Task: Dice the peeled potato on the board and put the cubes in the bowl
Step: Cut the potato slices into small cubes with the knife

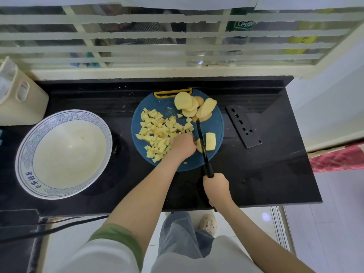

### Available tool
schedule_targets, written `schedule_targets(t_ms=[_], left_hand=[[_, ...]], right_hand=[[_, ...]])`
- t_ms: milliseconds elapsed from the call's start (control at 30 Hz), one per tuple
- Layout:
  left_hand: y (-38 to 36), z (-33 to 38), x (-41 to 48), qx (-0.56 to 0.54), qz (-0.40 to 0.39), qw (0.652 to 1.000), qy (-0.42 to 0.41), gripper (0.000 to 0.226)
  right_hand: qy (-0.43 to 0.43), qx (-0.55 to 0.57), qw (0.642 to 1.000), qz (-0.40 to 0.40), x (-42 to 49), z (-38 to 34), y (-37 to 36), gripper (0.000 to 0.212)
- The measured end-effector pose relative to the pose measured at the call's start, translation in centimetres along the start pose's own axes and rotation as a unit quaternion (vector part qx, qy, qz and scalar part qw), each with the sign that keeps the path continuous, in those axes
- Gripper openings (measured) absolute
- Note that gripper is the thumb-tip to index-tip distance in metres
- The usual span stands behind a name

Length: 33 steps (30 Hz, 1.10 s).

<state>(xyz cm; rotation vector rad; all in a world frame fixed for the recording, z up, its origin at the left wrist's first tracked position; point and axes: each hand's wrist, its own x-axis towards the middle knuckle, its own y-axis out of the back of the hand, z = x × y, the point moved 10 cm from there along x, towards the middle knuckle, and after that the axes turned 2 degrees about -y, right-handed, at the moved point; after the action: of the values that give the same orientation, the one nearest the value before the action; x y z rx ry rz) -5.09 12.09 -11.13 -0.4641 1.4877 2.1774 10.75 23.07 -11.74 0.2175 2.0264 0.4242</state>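
A round blue cutting board [216, 127] lies on the black counter. Several potato cubes [157, 131] are heaped on its left half, and round potato slices [189, 104] are stacked at its far edge. My right hand [215, 189] grips the handle of a black knife [201, 140], whose blade cuts down through a potato slab [210, 141] on the board's right side. My left hand [183, 145] holds the slab's left part with curled fingers, right beside the blade. A large white bowl [25, 154] with a blue rim stands to the left; one small potato bit lies in it.
A black knife sheath [243, 128] lies on the counter right of the board. A beige container [19, 95] stands at the back left. A barred window runs along the back. The counter's front edge is close to my body, with a cable at lower left.
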Motion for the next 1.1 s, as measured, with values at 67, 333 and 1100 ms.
schedule_targets(t_ms=[67,333,1100], left_hand=[[-0.2,0.0,0.1,0.004,-0.001,1.000,-0.005,0.023],[-0.2,0.2,0.0,0.011,-0.002,1.000,0.000,0.027],[-0.1,6.7,-0.7,0.139,0.072,0.983,-0.096,0.055]], right_hand=[[-0.011,-0.016,1.000,0.005,0.3,0.0,0.1,0.016],[-0.020,0.111,0.994,-0.006,0.5,0.7,0.0,0.019],[0.042,0.102,0.993,0.041,3.1,-1.1,6.0,0.019]])
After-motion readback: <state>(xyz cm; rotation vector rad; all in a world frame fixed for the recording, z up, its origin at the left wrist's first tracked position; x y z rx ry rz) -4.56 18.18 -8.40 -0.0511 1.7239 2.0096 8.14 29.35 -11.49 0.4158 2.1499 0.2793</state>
